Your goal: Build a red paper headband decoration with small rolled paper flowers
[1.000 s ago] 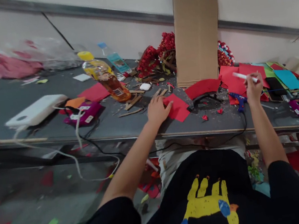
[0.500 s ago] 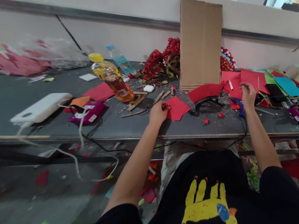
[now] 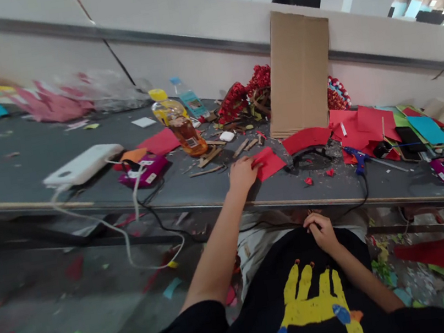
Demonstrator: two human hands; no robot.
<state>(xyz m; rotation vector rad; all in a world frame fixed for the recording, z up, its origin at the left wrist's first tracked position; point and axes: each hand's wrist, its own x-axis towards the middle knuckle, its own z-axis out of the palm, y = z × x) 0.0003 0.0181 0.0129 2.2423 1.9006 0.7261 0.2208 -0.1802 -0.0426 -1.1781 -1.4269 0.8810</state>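
My left hand (image 3: pixel 243 173) rests at the left edge of a red paper sheet (image 3: pixel 269 163) on the table, its fingers closed on that edge. My right hand (image 3: pixel 322 230) is below the table's front edge, close to my black shirt. Its fingers are curled together; anything inside them is hidden. Right of the red sheet lies a curved red-covered strip (image 3: pixel 307 141) with a dark underside. A blue glue gun (image 3: pixel 358 159) lies farther right, its cord running off the front edge. Two small red scraps sit between the strip and the edge.
A cardboard panel (image 3: pixel 300 71) leans on the back wall. A yellow-capped bottle (image 3: pixel 180 125) stands left of centre, near a white power bank (image 3: pixel 83 165) and a purple socket block (image 3: pixel 145 170). Coloured papers (image 3: pixel 429 130) lie at right. Another person's leg shows at far right.
My right hand has come down and left, from beside the glue gun to below the table edge. My left hand stays at the red sheet, fingers now farther over it. The view has shifted slightly.
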